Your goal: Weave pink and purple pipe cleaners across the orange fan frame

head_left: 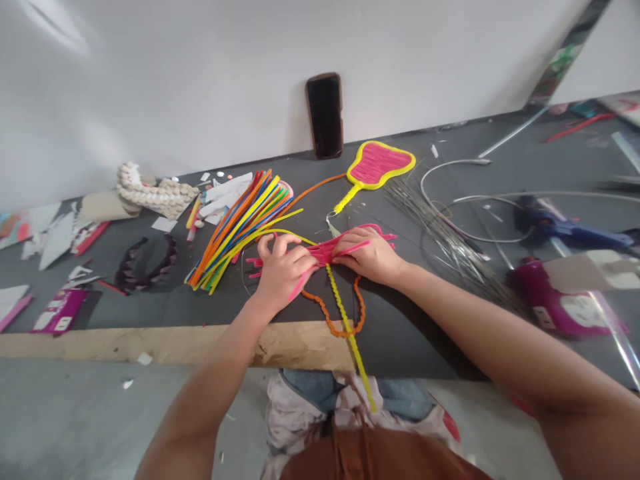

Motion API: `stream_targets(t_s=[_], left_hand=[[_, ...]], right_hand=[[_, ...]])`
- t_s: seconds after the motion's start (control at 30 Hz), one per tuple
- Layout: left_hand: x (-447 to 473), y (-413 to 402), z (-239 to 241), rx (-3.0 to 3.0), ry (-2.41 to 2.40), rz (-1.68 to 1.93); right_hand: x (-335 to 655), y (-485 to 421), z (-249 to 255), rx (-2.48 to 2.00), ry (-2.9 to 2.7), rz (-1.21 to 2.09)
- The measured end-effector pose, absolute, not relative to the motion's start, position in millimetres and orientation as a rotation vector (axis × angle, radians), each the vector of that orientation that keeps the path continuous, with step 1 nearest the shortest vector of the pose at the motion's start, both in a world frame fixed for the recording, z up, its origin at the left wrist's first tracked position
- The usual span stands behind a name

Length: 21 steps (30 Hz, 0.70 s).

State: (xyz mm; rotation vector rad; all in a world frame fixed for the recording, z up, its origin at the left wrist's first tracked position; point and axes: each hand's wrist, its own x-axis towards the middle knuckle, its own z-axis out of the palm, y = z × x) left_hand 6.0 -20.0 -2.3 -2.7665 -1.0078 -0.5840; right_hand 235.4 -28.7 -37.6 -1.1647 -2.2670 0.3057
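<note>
A bunch of pink pipe cleaners point(327, 252) lies crosswise between my two hands, just above the dark tabletop. My left hand point(283, 272) is closed on its left part, with the index finger curled. On the right part, my right hand point(371, 257) presses with bent fingers, and one pink end sticks out over it. A twisted yellow stem point(345, 320) runs from under the bunch toward my lap. An orange twisted loop point(327, 321) hangs around that stem. Beyond my hands lies a pink fan shape with a yellow rim point(383, 165).
Left of my hands is a bundle of multicoloured pipe cleaners point(240, 230), near a dark headband point(147, 263). A phone point(325, 115) leans on the wall. At right lie thin wires point(440, 227), a blue glue gun point(575, 223) and a purple box point(565, 300).
</note>
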Motion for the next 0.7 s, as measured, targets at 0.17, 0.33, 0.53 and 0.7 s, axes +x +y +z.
stream_targets(t_s=[0.17,0.33,0.53,0.7], left_hand=[[14.3,-22.3,0.7,-2.773,-1.137,-0.588],[17.4,-23.1,-6.1,-2.755,-1.222,-0.608],[20.0,-24.6,-16.0,-2.797,-1.344,-0.599],[19.5,-27.1,-11.2,-2.840,-1.375,-0.603]], right_hand=[[233.3,-30.6,-38.4,-1.242,-2.315,0.218],[233.6,-31.5,-38.8,-1.230,-2.360,0.155],[234.2,-35.6,-30.0,-1.202,-2.409,0.141],[240.8,-34.7,-24.8,-1.066,-2.368,0.275]])
